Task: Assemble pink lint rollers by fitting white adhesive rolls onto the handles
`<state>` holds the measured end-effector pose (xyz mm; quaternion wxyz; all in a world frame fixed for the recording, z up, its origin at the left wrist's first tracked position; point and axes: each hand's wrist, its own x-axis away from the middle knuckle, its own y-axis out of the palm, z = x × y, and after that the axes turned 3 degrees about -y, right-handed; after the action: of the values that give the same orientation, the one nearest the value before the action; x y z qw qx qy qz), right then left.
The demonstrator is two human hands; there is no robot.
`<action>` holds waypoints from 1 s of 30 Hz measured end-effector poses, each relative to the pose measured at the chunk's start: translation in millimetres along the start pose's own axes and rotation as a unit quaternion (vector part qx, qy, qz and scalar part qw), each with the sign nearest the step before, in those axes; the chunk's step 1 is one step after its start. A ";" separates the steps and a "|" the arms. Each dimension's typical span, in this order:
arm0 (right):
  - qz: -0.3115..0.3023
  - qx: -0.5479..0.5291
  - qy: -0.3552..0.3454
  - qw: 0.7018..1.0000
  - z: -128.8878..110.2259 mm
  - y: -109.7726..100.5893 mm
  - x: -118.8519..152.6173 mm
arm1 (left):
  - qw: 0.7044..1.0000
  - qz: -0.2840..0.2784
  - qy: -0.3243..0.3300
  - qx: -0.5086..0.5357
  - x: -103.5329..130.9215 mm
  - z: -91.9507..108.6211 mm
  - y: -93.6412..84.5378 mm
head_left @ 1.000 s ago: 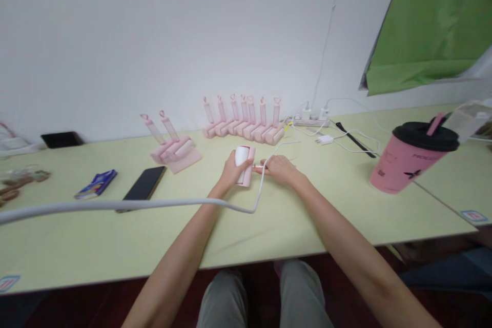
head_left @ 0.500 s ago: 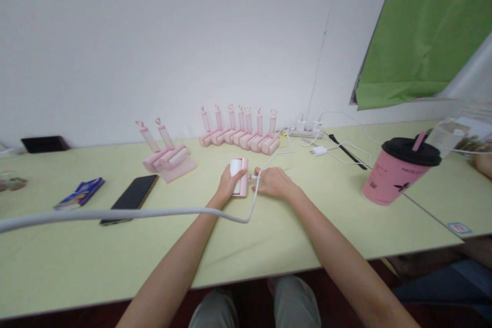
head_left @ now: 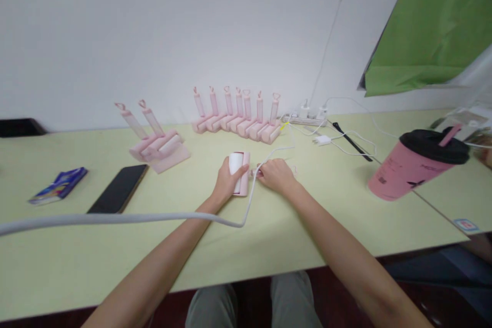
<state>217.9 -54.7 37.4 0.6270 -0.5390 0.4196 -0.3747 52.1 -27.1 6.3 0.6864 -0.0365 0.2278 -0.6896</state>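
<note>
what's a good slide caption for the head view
Left hand grips a pink-and-white roller beside the right hand.

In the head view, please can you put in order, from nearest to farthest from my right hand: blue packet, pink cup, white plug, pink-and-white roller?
From your right hand:
1. Pink-and-white roller, just left, in your left hand.
2. White plug, right and farther back.
3. Pink cup, farther right.
4. Blue packet, far left.
</note>
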 end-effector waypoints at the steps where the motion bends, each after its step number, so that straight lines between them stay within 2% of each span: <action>1: 0.000 -0.001 0.002 1.000 -1.1 0.2 0.1 | 1.000 0.002 0.001 -0.012 1.2 1.7 -0.8; 11: -0.045 -0.028 0.046 0.998 -9.5 1.4 0.1 | 0.997 -0.002 0.012 -0.080 4.7 9.0 -2.3; 17: -0.025 -0.050 0.051 0.997 -8.5 9.4 -1.8 | 0.989 -0.015 0.027 -0.143 2.9 11.1 -3.9; 23: -0.006 -0.072 0.073 0.995 -6.7 10.6 -3.5 | 0.992 -0.002 0.027 -0.123 2.0 13.1 -3.1; 30: -0.056 -0.141 0.060 0.987 -4.0 15.7 -3.2 | 0.970 -0.018 0.056 -0.237 3.0 19.7 -7.2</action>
<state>213.2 -51.0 21.9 0.4964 -0.6212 0.4741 -0.3781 52.4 -35.5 25.8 0.6319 -0.1641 0.4222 -0.6290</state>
